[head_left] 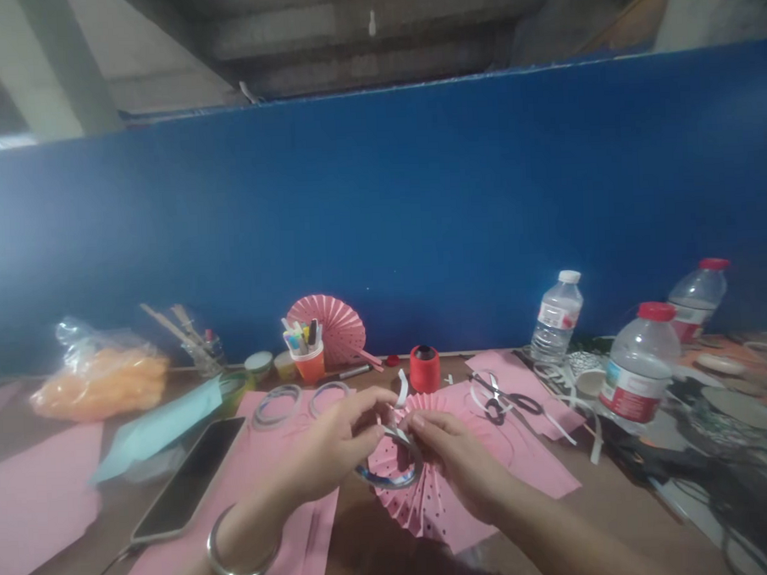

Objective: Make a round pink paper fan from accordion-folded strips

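- Left hand (349,441): fingers and thumb curled, grasping a silver-grey ring-shaped roll of tape (387,481); a round, polished silver-coloured metal bracelet (218,556) encircles the wrist
- Right hand (464,462): thumb and forefinger brought together at the upper right edge of the roll; whether anything is gripped between them cannot be told
- Roll position: tilted, between the two hands, above a pink pleated paper disc with dark dots (425,510)
- Short curled white strip (401,388): just above the left fingertips
- Disc position: at the front centre of the brown table (364,572), overlapping a flat pink paper sheet (537,467)
- Black-handled metal scissors (523,404): on pink paper, to the right of the disc, blades apart
- Red cylindrical container with a black top (424,375): upright behind the disc
- Orange cup with a white rim (309,369): upright, holding pens, in front of a second pink pleated paper fan (343,323)
- Two further grey tape rings (276,424): lying flat, left of the hands
- Black-screened smartphone (189,482): left of the left forearm, cable attached at its near end
- Clear plastic bottle with a white cap (556,318): upright, far right; two red-capped clear plastic bottles (638,378) stand further right
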`<act>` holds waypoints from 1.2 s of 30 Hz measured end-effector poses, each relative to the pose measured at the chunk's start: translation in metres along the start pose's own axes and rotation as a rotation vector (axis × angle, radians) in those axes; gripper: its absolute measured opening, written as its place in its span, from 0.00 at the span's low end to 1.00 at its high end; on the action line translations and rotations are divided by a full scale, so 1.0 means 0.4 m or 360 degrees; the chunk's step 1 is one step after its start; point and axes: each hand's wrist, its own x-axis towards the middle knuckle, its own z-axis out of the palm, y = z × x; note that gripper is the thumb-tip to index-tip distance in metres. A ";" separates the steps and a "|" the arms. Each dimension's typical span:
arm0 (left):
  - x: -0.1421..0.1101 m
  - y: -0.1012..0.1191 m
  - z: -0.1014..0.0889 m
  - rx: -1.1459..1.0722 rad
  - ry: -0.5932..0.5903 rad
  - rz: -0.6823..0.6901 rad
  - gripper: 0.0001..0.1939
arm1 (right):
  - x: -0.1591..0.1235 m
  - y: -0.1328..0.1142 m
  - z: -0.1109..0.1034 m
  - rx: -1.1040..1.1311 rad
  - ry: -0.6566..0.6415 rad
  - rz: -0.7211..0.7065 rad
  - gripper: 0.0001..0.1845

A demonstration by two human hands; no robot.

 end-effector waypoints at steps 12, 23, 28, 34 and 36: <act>0.006 -0.006 0.016 0.0573 0.0220 0.0422 0.18 | 0.008 -0.003 -0.032 0.0207 0.0067 0.0388 0.13; 0.006 -0.030 -0.063 0.0421 0.0688 0.0234 0.07 | 0.007 -0.064 -0.077 -0.0133 0.0210 0.0209 0.13; 0.008 -0.005 -0.007 0.0186 0.0273 0.0237 0.09 | -0.002 -0.079 -0.059 -0.0461 0.0165 0.0120 0.13; 0.015 0.000 0.037 0.0057 0.0058 0.0052 0.05 | -0.014 -0.096 -0.055 -0.0728 0.0103 0.0003 0.11; 0.015 -0.003 0.034 0.0051 0.0086 0.0053 0.05 | -0.019 -0.101 -0.058 -0.0752 -0.0031 0.0058 0.08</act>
